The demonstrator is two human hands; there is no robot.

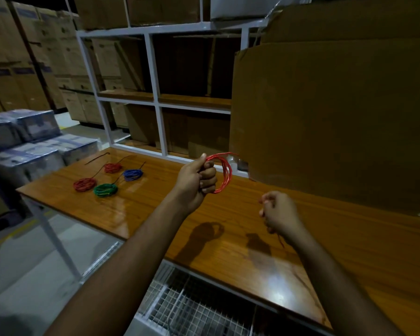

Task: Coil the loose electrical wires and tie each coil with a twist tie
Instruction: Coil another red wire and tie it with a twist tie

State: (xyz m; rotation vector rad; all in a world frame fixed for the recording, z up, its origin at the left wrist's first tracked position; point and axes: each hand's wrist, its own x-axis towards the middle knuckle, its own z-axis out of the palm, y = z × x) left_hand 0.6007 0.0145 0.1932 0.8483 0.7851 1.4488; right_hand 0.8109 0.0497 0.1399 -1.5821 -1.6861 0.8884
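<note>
Right hand (pixel 278 210) pinches the wire's tail; left hand (pixel 195 179) grips the red coil (pixel 224 172), winding nearly done; tying comes next.

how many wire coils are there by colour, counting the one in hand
red: 3, two on the table and one held in the left hand
green: 1
blue: 1
total: 5

a red wire coil (pixel 222 172) stands upright above the wooden table, its loops gripped at nine o'clock; a thin red tail (pixel 280 240) shows at five o'clock; at ten o'clock four finished coils lie flat: red (pixel 85 184), green (pixel 105 190), red (pixel 112 167), blue (pixel 133 174)
</note>
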